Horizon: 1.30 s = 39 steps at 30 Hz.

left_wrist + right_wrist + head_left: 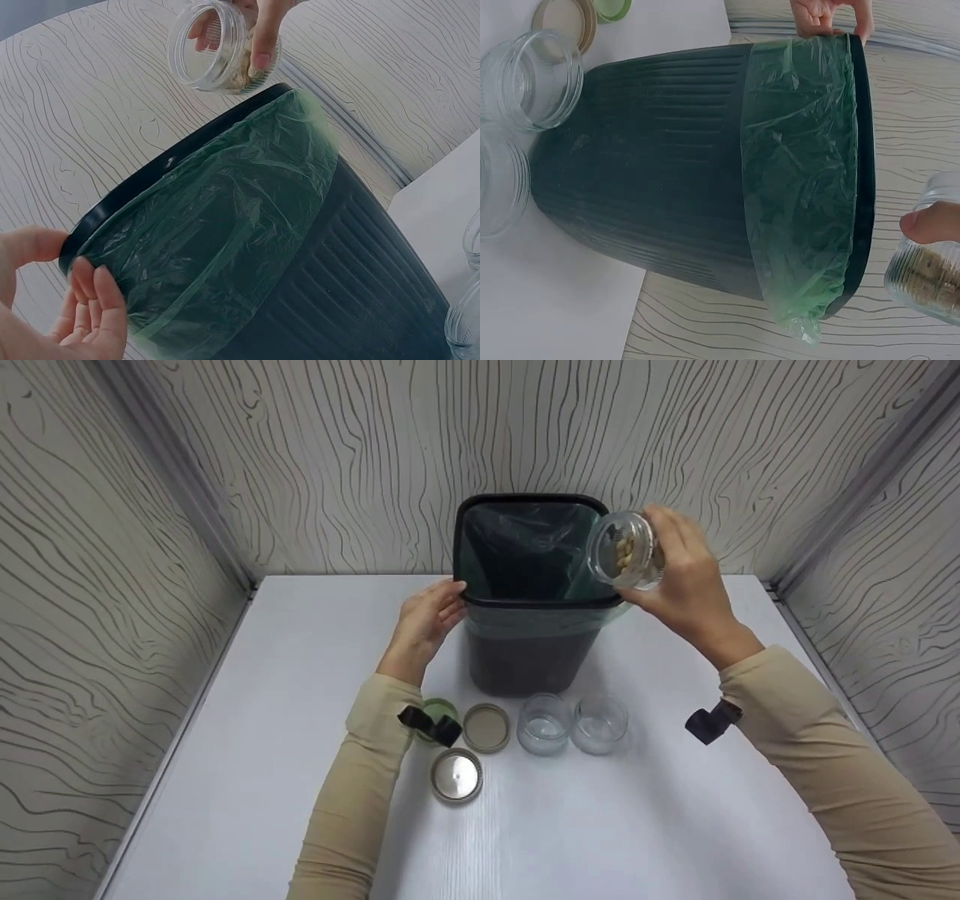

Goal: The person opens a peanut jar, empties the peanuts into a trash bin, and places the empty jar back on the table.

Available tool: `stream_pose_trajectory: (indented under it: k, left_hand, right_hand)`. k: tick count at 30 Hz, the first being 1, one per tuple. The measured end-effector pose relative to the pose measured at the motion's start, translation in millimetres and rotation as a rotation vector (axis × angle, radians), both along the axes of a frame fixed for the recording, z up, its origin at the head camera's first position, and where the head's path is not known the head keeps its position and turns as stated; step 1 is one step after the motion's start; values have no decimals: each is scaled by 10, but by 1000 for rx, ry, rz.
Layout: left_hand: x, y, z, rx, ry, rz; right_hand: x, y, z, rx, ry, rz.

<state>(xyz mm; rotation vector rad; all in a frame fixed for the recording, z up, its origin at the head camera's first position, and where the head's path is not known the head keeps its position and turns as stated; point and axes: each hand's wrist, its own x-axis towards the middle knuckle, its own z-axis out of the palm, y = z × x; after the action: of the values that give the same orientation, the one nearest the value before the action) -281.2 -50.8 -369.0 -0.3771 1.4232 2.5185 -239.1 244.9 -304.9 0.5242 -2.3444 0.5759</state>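
My right hand [691, 577] grips a clear ribbed glass jar [606, 561] around its side. The jar is tilted with its open mouth toward the bin, at the bin's right rim. Small beige nut-like pieces [931, 279] lie inside it. A dark trash bin [525, 660] stands upright, lined with a thin green bag [217, 217] folded over its rim. At the bin's near left corner, my left hand [424, 622] pinches the rim between thumb and fingers. The bottom inside the bin is too dark to make out.
Two open glass jars, a left one [544, 725] and a right one [600, 725], stand before the bin. Left of them lie a beige lid [486, 728], a shiny metallic lid [457, 775] and a green lid [441, 709], partly behind my left wrist strap. Patterned walls [375, 457] enclose the white table [300, 645].
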Motion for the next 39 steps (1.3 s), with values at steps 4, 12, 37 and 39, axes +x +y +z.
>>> stream_pose_trajectory:
  k: [4,12,37,39]
  left_hand:
    - [-5,7,-5,2,3,8]
    - [-4,16,-7,21,6,8]
    - [-4,7,-22,13,17,-5]
    - [-5,7,-20,14,18,-2]
  right_hand:
    - [-71,8,-16,30,29,-6]
    - [-143,34,-36,156,102,-4]
    - [-254,69,-50,302,180,32]
    - [-270,73,-43,329,212,46]
